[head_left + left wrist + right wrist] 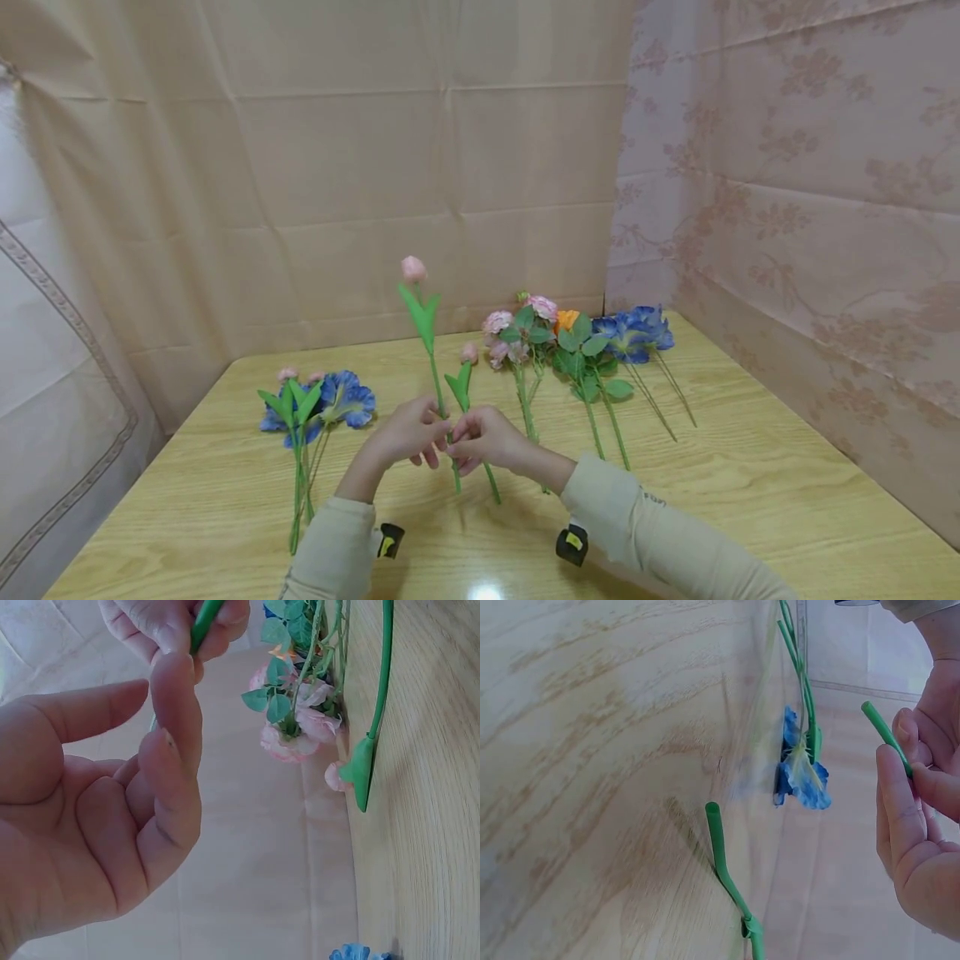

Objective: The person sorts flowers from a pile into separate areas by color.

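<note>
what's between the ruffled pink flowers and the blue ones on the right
In the head view, an orange flower with green leaves lies between them.

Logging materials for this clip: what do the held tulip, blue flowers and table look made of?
Held tulip: likely smooth plastic or foam; uniformly green stem. Blue flowers: probably matte fabric; thin, ruffled petals. Table: wood or laminate, glossy; grain, bright reflection.

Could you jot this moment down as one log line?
right hand: pinching raised pink tulip | left hand: beside it, contact unclear | second pink tulip: lying on table
</note>
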### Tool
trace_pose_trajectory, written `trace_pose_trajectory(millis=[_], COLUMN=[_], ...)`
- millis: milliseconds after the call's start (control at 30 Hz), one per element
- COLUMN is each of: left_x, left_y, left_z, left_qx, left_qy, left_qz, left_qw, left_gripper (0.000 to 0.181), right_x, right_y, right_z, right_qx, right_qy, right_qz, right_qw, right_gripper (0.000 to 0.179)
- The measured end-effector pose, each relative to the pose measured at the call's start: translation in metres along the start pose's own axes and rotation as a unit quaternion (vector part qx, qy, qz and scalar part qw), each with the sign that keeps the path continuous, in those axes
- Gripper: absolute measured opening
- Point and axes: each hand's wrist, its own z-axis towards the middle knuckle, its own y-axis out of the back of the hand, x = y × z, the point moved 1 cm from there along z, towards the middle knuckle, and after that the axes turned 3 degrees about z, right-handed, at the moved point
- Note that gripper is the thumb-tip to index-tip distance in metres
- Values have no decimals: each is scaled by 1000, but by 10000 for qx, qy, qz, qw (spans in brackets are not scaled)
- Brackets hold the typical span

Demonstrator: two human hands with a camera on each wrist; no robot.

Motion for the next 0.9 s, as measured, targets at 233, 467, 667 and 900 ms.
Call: trace_pose_trajectory(millis=[233, 467, 667, 900], left_x=[1, 2, 3, 7], left_y=[0, 0, 0, -1], left_z=[-2, -6, -6, -6], left_qx=[134, 284, 351, 447], left_qy=[4, 4, 7, -40], left_qz=[61, 76, 136, 219], left_qw=[9999, 9996, 9993, 9988], left_gripper=[24, 20, 21, 21], right_x=[-3, -10, -14, -18], right_y=[6, 18, 29, 37], right_z=[-3, -4, -3, 0], right_qx=[-401, -830, -1119, -1236], right_qy=[-336, -819, -1074, -1214], right_qz=[-269, -688, -695, -1109], right_qw=[9983, 9908, 9854, 9786], right_gripper=[6, 8, 8, 5])
